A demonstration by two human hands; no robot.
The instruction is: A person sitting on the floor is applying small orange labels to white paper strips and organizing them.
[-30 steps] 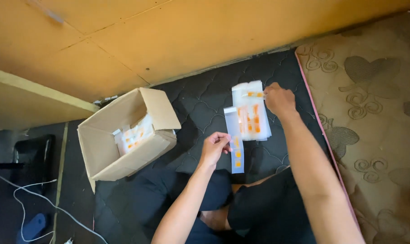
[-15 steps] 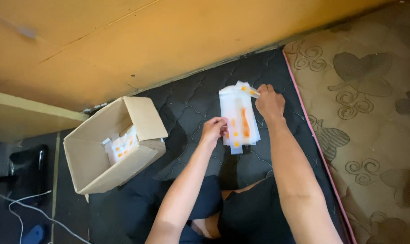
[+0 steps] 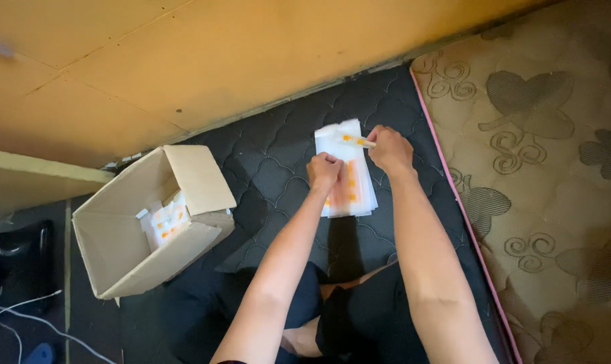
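Note:
A stack of clear packets with white and orange contents [image 3: 349, 176] lies on the dark quilted mat [image 3: 272, 162] in front of me. My left hand [image 3: 324, 170] rests closed on the stack's left side, pressing on it. At the stack's top right, my right hand [image 3: 388, 149] pinches a small white and orange item [image 3: 357, 140]. An open cardboard box [image 3: 150, 219] stands to the left, with several similar white and orange packets [image 3: 165, 219] inside.
A beige patterned mattress [image 3: 541, 168] with a pink edge lies to the right. The orange wall [image 3: 184, 61] runs along the back. At far left there are a black object [image 3: 16, 259] and a white cable [image 3: 29, 313]. My crossed legs sit below the stack.
My left hand carried a packet from the lower left onto the stack and now rests on it. The right hand stayed at the stack's top. The view shifted.

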